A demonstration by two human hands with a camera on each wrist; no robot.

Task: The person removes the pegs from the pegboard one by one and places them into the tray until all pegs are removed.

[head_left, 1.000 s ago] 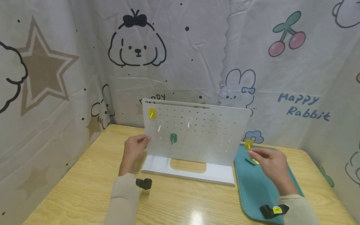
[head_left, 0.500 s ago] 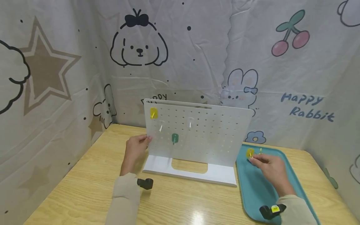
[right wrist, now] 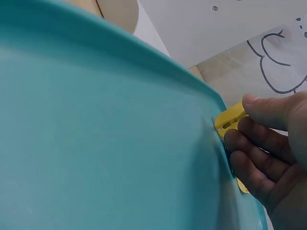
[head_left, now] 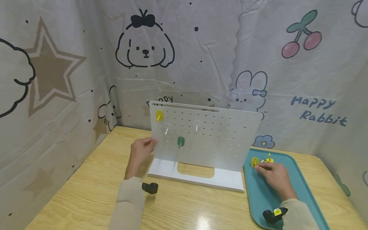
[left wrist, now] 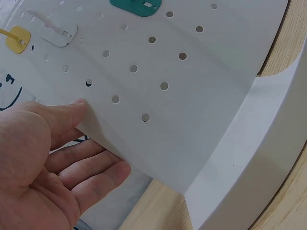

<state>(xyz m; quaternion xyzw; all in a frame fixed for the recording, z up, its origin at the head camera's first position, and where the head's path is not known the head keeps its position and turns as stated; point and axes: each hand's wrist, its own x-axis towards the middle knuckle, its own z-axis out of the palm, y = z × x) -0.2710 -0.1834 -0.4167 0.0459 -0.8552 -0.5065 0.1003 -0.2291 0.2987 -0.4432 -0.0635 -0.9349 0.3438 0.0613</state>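
A white pegboard (head_left: 218, 143) stands upright on its white base. My left hand (head_left: 140, 152) grips its left edge; in the left wrist view the thumb lies on the front face and the other fingers sit behind. My right hand (head_left: 274, 177) pinches a yellow pegboard hook (head_left: 254, 162) low over the far end of the teal tray (head_left: 258, 195). In the right wrist view this yellow hook (right wrist: 230, 118) shows between thumb and forefinger. Beyond the fingers another yellow hook (head_left: 269, 160) lies in the tray, partly hidden by the hand.
On the board hang a yellow hook (head_left: 159, 116), a green hook (head_left: 180, 141) and two clear hooks, the left clear hook (head_left: 166, 129) and the right clear hook (head_left: 196, 126). A wooden table (head_left: 172, 207) lies beneath. Printed curtains (head_left: 207, 64) enclose the back and sides.
My right hand has lowered the yellow hook from above the tray's far edge to close over the tray. The left hand keeps its grip on the board. The head view has turned slightly left.
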